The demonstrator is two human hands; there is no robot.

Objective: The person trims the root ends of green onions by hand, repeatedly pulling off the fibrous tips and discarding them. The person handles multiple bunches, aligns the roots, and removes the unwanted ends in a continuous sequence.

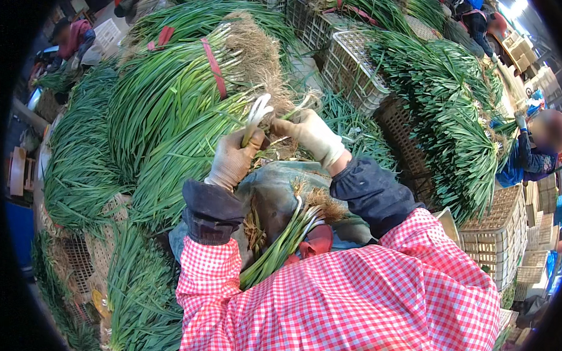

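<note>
My left hand (236,154), in a worn knitted work glove, grips a few green garlic stalks (259,112) with their clean white ends pointing up. Close beside it, my gloved right hand (309,132) has its fingers bent together near the dry roots. Whether they pinch anything is hidden. A rooted stalk (301,103) shows just behind that hand. On my lap, over a muddy grey-green cover (281,180), lies a small bunch of green garlic (292,237) with roots and white ends towards the upper right. A red strap (318,241) lies beside it.
A large bundle of green garlic (180,95) tied with red tape (213,68) lies ahead. More heaps (83,150) flank me on the left and a long stack (441,114) on the right. Plastic crates (354,71) stand ahead right. A co-worker (540,143) sits at far right.
</note>
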